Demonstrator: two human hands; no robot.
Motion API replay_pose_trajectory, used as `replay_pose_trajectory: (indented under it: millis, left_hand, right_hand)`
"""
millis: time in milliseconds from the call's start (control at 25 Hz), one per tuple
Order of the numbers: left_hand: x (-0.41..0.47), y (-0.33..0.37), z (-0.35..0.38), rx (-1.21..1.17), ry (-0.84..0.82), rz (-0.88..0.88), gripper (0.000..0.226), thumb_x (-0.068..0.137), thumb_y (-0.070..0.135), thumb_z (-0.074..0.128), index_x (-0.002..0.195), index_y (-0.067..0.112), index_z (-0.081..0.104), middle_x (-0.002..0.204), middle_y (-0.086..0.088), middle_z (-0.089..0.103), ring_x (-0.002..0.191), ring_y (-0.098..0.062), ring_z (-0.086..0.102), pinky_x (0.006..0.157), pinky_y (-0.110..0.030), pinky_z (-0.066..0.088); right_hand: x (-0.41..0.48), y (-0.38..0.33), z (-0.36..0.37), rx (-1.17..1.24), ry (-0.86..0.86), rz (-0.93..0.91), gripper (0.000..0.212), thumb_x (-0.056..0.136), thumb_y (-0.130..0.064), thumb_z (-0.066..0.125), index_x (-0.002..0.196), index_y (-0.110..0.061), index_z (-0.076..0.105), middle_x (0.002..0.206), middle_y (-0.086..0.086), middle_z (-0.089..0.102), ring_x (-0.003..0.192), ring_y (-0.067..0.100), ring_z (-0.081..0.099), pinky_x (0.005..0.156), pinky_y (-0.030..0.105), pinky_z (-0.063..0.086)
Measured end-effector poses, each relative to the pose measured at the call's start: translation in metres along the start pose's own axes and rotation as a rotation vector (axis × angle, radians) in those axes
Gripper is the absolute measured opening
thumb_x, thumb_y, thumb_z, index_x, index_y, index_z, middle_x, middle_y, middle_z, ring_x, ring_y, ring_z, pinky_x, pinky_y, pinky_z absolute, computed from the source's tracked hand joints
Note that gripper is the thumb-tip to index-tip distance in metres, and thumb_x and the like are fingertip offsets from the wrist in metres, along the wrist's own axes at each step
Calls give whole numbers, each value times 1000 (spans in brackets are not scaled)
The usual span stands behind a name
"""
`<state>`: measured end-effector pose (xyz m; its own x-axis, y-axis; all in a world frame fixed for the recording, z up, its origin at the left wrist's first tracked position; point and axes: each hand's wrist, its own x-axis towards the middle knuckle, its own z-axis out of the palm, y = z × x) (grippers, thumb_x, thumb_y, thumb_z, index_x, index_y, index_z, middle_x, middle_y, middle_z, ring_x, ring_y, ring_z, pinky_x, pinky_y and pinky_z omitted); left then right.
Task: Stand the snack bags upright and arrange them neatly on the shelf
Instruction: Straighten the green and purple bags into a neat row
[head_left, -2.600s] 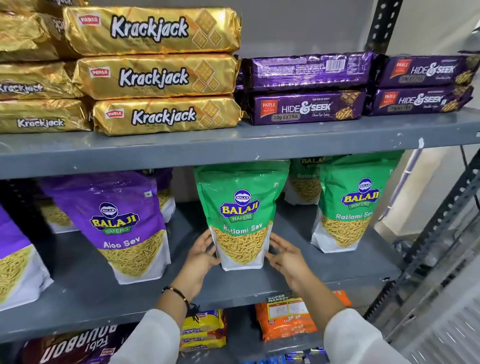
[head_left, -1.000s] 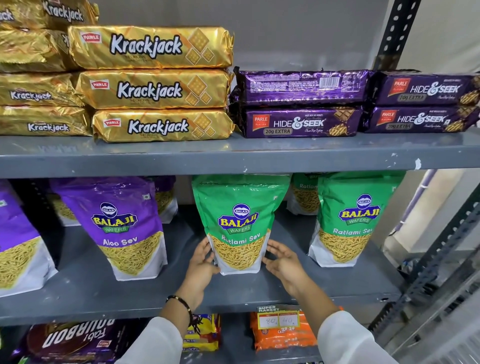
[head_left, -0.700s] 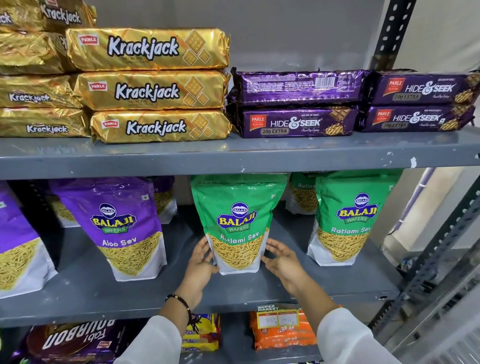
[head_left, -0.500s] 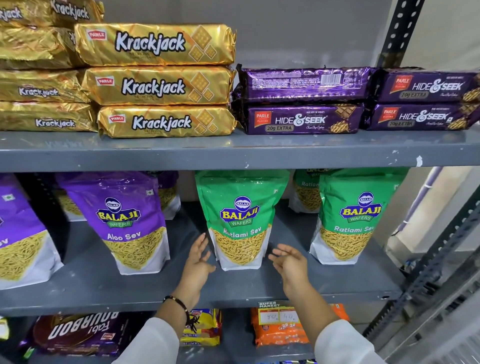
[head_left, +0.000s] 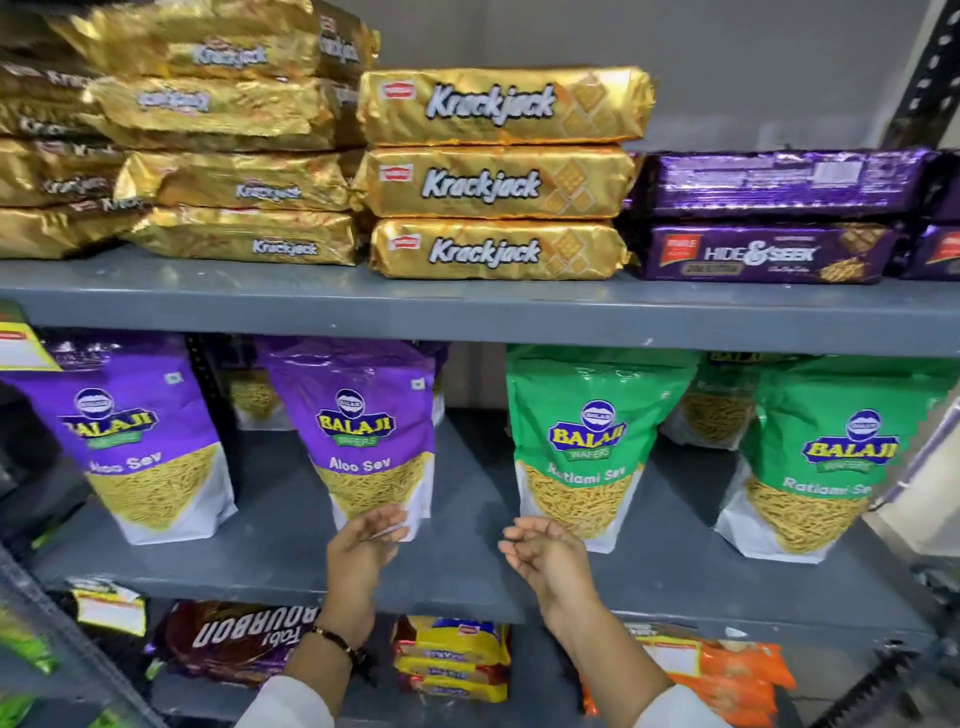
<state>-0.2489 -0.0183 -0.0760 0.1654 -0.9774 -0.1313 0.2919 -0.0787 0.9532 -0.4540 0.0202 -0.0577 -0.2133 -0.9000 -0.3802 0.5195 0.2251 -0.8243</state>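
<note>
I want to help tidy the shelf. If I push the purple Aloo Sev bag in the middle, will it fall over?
Probably, if pushed high up. The purple Aloo Sev bag stands tall on a narrow folded base, so it likely tips easily. Its shiny film looks soft and wrinkled, so it should crumple rather than stay stiff, and may feel slippery. Pushing low, near where the left hand is, seems safer.

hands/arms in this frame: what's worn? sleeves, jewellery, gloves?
Both hands are bare, no gloves. The left hand has a thin dark bracelet with a small gold piece at the wrist. Both forearms end in white sleeves. No rings visible on the right hand.
</note>
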Motion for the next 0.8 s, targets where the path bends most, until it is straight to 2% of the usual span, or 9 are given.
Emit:
replay_pose_trajectory:
  millis: [160, 200, 280, 400, 520, 640, 720, 800]
  left_hand:
    - [32, 16, -63, -38, 90, -12, 31, 83, -11, 43, 84, 13, 62, 62, 6, 74, 66, -8, 69, 67, -21, 49]
    - [44, 22, -77, -49, 81, -17, 32, 83, -12, 41, 87, 13, 61, 64, 4, 74, 65, -7, 69, 70, -22, 47]
    - [63, 34, -94, -42, 34, -27, 39, 83, -15, 39, 103, 13, 56, 87, -2, 71, 67, 0, 68, 74, -24, 43]
    - [88, 44, -114, 22, -104, -133, 56, 83, -14, 36, 129, 18, 44, 124, -2, 53, 97, -13, 58, 73, -24, 37]
    - [98, 44, -117, 95, -265, -208, 67, 82, -16, 35, 139, 21, 34, 141, 3, 41, 122, -17, 44, 77, -23, 37]
    - [105, 45, -108, 73, -362, -215, 82, 73, -23, 41, 143, 17, 27, 150, 2, 32, 138, -20, 31, 89, -27, 42]
    - [107, 46, -102, 33, -399, -204, 94, 57, -22, 49, 142, 11, 27, 151, -5, 32, 139, -24, 31, 81, -22, 49]
    - [109, 49, -99, 32, -431, -202, 92, 54, -20, 48, 139, 11, 31, 151, -10, 34, 138, -26, 34, 76, -24, 49]
  right_hand:
    - [12, 22, 45, -43, 50, -57, 35, 82, 17, 35, 97, -3, 59, 88, 11, 65, 76, 25, 62, 74, 29, 46]
    - [15, 30, 58, -45, 62, -66, 36, 84, 15, 34, 104, -2, 58, 93, 10, 64, 77, 24, 61, 74, 28, 45]
    - [19, 44, 76, -37, 89, -84, 37, 86, 12, 36, 114, -3, 55, 104, 10, 62, 81, 23, 60, 73, 27, 44]
    - [20, 58, 105, -7, 126, -85, 40, 88, 9, 39, 125, -1, 49, 121, 9, 54, 100, 30, 57, 72, 27, 42]
    - [20, 62, 122, -49, 97, -112, 51, 85, 14, 41, 133, -5, 43, 130, 5, 49, 126, 33, 48, 71, 25, 42]
    - [30, 61, 124, -102, 72, -121, 64, 83, 20, 38, 139, -9, 33, 142, 1, 39, 131, 33, 43, 73, 25, 44]
    - [34, 54, 125, -159, 28, -152, 63, 83, 19, 39, 138, -12, 36, 139, -4, 43, 131, 29, 42, 76, 24, 46]
    - [35, 49, 131, -218, -47, -163, 59, 82, 20, 39, 126, -19, 46, 117, -12, 56, 119, 22, 51, 72, 21, 48]
